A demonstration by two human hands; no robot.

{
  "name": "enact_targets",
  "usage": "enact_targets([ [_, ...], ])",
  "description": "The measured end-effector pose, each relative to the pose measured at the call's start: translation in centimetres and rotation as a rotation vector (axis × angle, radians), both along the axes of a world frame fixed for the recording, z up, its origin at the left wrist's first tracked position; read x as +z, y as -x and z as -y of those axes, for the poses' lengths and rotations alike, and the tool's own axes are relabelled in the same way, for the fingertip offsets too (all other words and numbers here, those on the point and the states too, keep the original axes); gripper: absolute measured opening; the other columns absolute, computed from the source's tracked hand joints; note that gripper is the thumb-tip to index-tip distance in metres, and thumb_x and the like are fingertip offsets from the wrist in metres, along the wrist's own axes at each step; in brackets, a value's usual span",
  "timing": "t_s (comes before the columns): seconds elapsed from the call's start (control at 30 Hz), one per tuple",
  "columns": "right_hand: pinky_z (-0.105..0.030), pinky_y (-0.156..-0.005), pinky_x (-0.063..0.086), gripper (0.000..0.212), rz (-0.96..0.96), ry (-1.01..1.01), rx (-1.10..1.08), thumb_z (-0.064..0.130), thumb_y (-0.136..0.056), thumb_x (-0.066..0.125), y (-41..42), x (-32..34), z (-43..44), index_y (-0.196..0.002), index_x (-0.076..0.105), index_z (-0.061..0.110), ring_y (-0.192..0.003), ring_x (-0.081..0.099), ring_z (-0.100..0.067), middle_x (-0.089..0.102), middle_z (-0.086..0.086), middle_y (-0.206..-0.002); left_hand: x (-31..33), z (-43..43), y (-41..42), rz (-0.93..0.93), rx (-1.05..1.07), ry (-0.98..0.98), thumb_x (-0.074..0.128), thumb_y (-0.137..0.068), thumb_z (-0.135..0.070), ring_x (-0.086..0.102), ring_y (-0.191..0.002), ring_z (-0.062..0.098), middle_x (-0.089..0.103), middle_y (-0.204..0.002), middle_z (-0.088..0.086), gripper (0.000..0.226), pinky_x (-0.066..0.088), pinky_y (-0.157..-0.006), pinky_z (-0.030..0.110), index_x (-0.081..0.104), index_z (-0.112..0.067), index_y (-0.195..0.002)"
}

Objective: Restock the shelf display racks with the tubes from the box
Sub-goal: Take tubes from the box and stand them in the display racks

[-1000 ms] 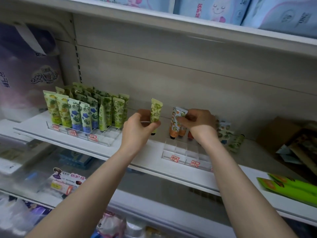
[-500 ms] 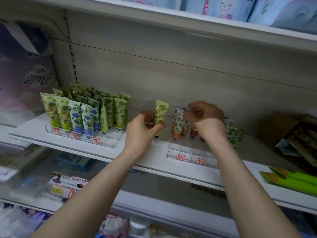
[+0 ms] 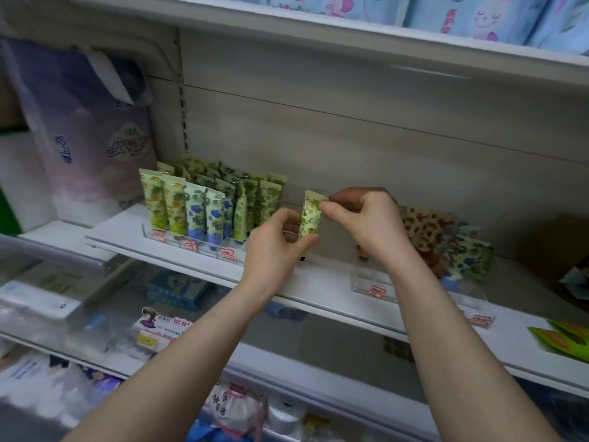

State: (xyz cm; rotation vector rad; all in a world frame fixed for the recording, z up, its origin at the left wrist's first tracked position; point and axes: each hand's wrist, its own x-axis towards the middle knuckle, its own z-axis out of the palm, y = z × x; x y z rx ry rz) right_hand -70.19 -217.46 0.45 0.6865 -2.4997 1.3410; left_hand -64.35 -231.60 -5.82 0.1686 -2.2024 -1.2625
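Note:
Both hands hold one green-patterned tube (image 3: 310,218) upright above the white shelf (image 3: 322,291), between two clear racks. My left hand (image 3: 276,240) grips its lower body; my right hand (image 3: 363,218) pinches its flat top edge. The left rack (image 3: 191,242) is packed with several upright tubes in yellow, blue and green prints. The right rack (image 3: 376,283) shows bare front slots, and an orange-capped tube (image 3: 362,254) peeks out under my right wrist. Loose tubes (image 3: 446,240) lie piled behind that rack. The cardboard box (image 3: 554,244) sits at the far right, partly out of frame.
A large purple tissue pack (image 3: 86,138) stands left of the racks. Blue packs (image 3: 478,14) fill the shelf above. Green sachets (image 3: 561,339) lie at the shelf's right front edge. Lower shelves hold assorted packaged goods.
My right hand left the orange tubes at the right rack and moved left to pinch the top of the green tube, which my left hand still holds. The camera shifted.

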Motion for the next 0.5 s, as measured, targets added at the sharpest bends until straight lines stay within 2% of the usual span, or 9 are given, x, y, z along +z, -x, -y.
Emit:
enact_targets([
  [0.07,-0.037,-0.08,0.056,0.009,0.017,0.043,0.013,0.033,-0.08,0.075,-0.1,0.0,0.9,-0.078,0.075,0.024,-0.08,0.07,-0.011,0.074,0.006,-0.078,0.0,0.8,-0.4,0.005,-0.006,0.015,0.078,-0.077,-0.037,0.062,-0.076,-0.004,0.065,-0.078,-0.016,0.026,0.052,-0.07,0.021,0.06,-0.03,-0.094],
  [0.13,-0.035,-0.08,0.056,0.009,0.018,0.064,0.014,0.031,-0.08,0.077,-0.1,0.0,1.8,-0.073,0.072,0.028,-0.08,0.07,-0.011,0.074,0.008,-0.079,0.3,1.7,-1.0,-0.001,0.009,0.111,0.074,-0.081,-0.036,0.063,-0.078,-0.003,0.068,-0.083,-0.015,0.025,0.048,-0.069,0.015,0.066,-0.026,-0.102],
  [0.2,-0.032,-0.08,0.055,0.013,0.013,0.078,0.022,0.029,-0.08,0.077,-0.1,0.1,2.5,-0.068,0.07,0.033,-0.08,0.069,-0.009,0.074,0.011,-0.078,0.8,2.7,-1.6,-0.071,0.052,0.248,0.07,-0.085,-0.033,0.066,-0.083,0.005,0.07,-0.093,-0.011,0.026,0.053,-0.076,0.026,0.067,-0.022,-0.109],
  [0.27,-0.03,-0.08,0.055,0.017,0.002,0.109,0.022,0.028,-0.079,0.077,0.1,0.2,3.0,-0.065,0.07,0.035,-0.079,0.069,-0.007,0.073,0.014,-0.074,1.5,3.9,-2.1,-0.183,0.103,0.369,0.068,-0.088,-0.025,0.066,-0.086,0.012,0.07,-0.1,-0.006,0.024,0.054,-0.076,0.035,0.067,-0.019,-0.111],
  [0.33,-0.024,-0.076,0.053,0.017,-0.007,0.15,0.007,0.026,-0.078,0.078,0.4,0.3,3.5,-0.066,0.071,0.034,-0.073,0.067,-0.001,0.069,0.02,-0.069,2.4,5.2,-2.2,-0.269,0.151,0.491,0.067,-0.088,-0.018,0.064,-0.09,0.019,0.069,-0.102,-0.002,0.021,0.053,-0.077,0.034,0.068,-0.016,-0.108],
  [0.4,-0.019,-0.073,0.05,0.005,-0.012,0.178,-0.011,0.027,-0.078,0.079,0.6,0.4,4.1,-0.074,0.075,0.029,-0.069,0.065,0.003,0.069,0.019,-0.069,3.3,6.5,-1.8,-0.291,0.2,0.624,0.066,-0.087,-0.013,0.06,-0.094,0.024,0.068,-0.102,0.001,0.02,0.046,-0.079,0.032,0.07,-0.016,-0.106],
  [0.5,-0.021,-0.072,0.051,0.005,-0.037,0.201,-0.033,0.032,-0.077,0.078,0.8,0.4,4.8,-0.078,0.078,0.027,-0.075,0.068,-0.003,0.073,0.014,-0.074,4.5,8.2,-0.9,-0.264,0.257,0.814,0.064,-0.083,-0.002,0.055,-0.093,0.031,0.069,-0.101,0.001,0.025,0.047,-0.074,0.037,0.073,-0.018,-0.101],
])
